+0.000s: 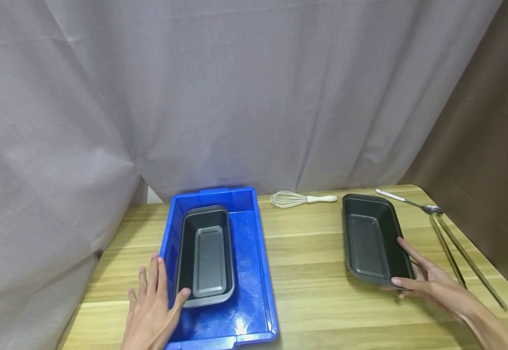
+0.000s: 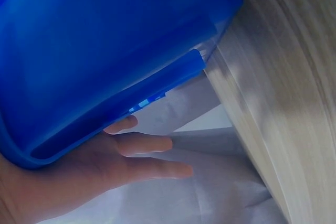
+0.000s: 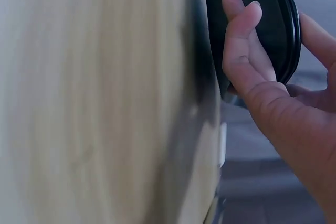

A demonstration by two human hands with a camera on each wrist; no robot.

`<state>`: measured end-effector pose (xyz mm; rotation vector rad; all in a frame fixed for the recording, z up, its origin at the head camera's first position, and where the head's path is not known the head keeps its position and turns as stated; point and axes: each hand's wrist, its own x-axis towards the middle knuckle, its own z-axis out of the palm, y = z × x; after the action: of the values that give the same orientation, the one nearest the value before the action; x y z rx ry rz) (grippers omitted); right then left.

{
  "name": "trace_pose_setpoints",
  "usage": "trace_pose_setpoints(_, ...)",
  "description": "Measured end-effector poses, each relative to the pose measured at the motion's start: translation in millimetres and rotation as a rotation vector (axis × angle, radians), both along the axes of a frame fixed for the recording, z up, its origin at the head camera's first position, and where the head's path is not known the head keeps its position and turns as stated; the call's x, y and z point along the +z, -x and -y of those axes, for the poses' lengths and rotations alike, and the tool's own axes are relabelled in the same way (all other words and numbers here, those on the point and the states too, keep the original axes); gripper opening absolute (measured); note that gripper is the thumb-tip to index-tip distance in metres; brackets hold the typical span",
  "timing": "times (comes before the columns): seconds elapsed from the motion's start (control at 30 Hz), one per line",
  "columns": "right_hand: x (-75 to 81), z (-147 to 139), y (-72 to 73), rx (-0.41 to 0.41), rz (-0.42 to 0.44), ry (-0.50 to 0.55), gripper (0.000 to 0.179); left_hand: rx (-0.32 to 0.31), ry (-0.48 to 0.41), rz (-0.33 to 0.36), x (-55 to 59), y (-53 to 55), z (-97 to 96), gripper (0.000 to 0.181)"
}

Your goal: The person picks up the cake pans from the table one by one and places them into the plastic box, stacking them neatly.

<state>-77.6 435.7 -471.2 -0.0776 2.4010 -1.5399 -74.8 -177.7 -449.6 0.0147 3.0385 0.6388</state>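
My right hand [image 1: 437, 287] grips the near right corner of a dark loaf pan [image 1: 369, 240], thumb at the rim and other fingers beneath. In the right wrist view, two fingers lie under the loaf pan [image 3: 252, 35], which is tilted and casts a shadow on the tabletop. A second loaf pan [image 1: 210, 260] sits inside a blue plastic tray [image 1: 251, 325]. Over the tray's left rim rests my left hand [image 1: 151, 306], fingers straight and thumb reaching to that pan's near left corner. The left wrist view shows these straight fingers [image 2: 152, 169] outside the tray wall.
A whisk [image 1: 302, 199] lies at the back of the wooden table [image 1: 306, 301]. Toward the right edge are a spoon [image 1: 407, 200] with a pale handle and a pair of long metal tongs or rods [image 1: 472, 262]. Grey cloth [image 1: 245, 97] hangs behind.
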Motion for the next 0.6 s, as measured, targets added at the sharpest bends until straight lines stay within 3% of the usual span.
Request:
trace_pose_setpoints(0.2,25.0,32.6,1.6,-0.01,-0.013,0.048,0.107,-0.009,0.007,-0.021,-1.5,-0.4,0.7,0.098)
trace_pose_setpoints(0.3,36.9,47.7,1.2,0.016,-0.01,0.14,0.107,-0.013,0.007,-0.043,-2.6,-0.6,1.2,0.098)
trace_pose_setpoints(0.47,55.7,81.3,-2.4,0.05,-0.016,0.176,0.106,-0.017,0.007,-0.073,-4.8,-1.2,1.8,0.098)
trace_pose_setpoints(0.6,70.8,115.9,-1.1,0.104,0.003,0.27,0.106,-0.019,0.0,-0.08,-5.6,-2.1,2.0,0.097)
